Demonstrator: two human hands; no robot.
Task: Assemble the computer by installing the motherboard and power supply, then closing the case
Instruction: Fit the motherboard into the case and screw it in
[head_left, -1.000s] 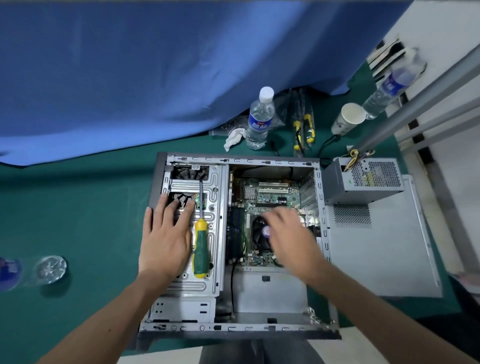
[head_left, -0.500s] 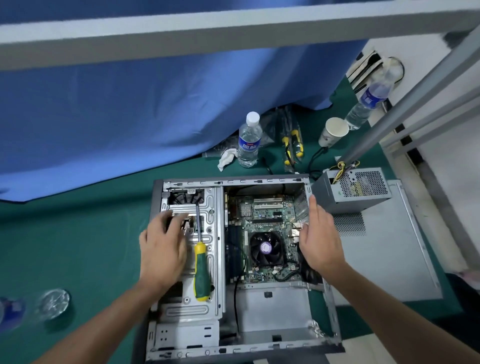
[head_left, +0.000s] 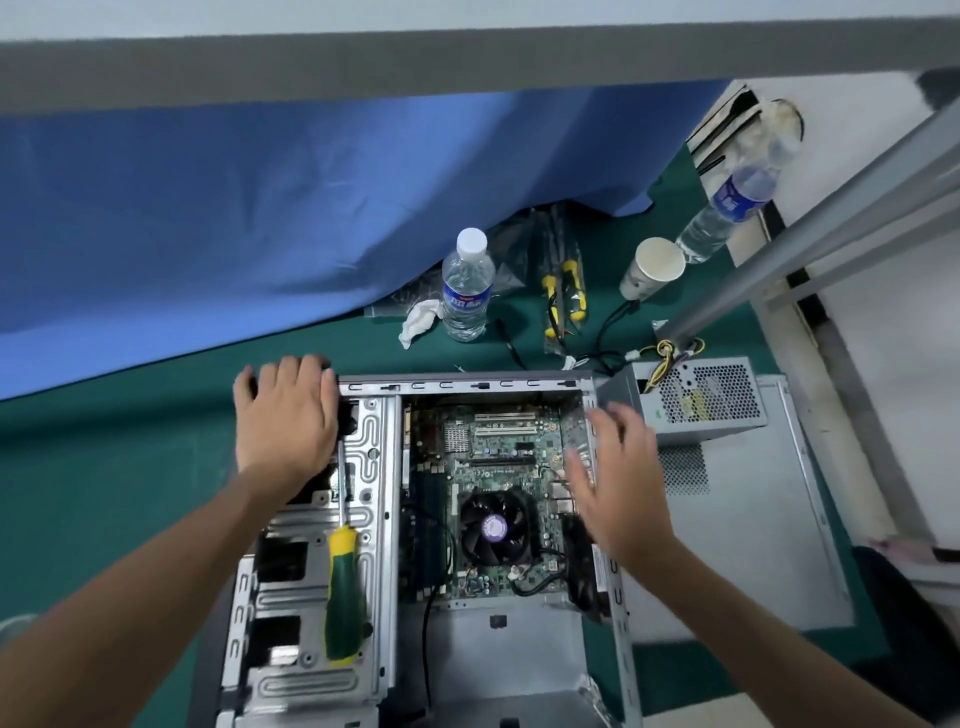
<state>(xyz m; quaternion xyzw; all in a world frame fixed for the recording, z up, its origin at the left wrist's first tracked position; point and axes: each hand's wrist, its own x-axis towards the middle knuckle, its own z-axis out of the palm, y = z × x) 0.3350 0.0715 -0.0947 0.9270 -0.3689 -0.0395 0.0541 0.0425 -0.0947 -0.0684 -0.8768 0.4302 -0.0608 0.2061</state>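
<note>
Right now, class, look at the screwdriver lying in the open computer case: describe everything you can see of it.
The screwdriver has a dark green handle with yellow bands at both ends, plastic or rubber by its look, and a thin metal shaft. It lies flat on the silver drive cage, handle toward the viewer, shaft pointing away toward the left hand. The tip is hidden near that hand; neither hand visibly holds it.

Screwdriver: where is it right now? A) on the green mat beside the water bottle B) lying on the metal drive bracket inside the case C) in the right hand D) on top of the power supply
B: the screwdriver lies loose on the drive bracket in the case, touched by neither hand.
</note>
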